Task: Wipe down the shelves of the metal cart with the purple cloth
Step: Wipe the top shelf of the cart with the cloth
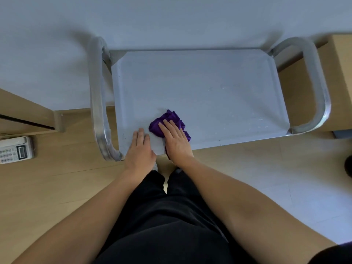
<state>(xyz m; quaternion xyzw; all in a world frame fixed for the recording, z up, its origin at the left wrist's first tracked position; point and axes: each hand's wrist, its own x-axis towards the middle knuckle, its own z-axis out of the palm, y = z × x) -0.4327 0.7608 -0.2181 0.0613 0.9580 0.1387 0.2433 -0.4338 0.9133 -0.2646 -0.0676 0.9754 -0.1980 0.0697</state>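
The metal cart's top shelf [209, 82] fills the middle of the head view, a flat grey tray with tubular handles at both ends. A crumpled purple cloth [167, 121] lies near the shelf's front edge. My right hand [176, 140] presses flat on top of the cloth, fingers pointing away from me. My left hand [140, 147] rests flat on the bare shelf just left of the cloth, at the front edge, holding nothing. The lower shelves are hidden beneath the top one.
A white desk phone [16, 149] sits on the wooden floor at the left. A wooden cabinet [24, 115] stands behind it. Another wooden unit [341, 73] is at the right, close to the cart's right handle [316, 82]. My dark trousers fill the foreground.
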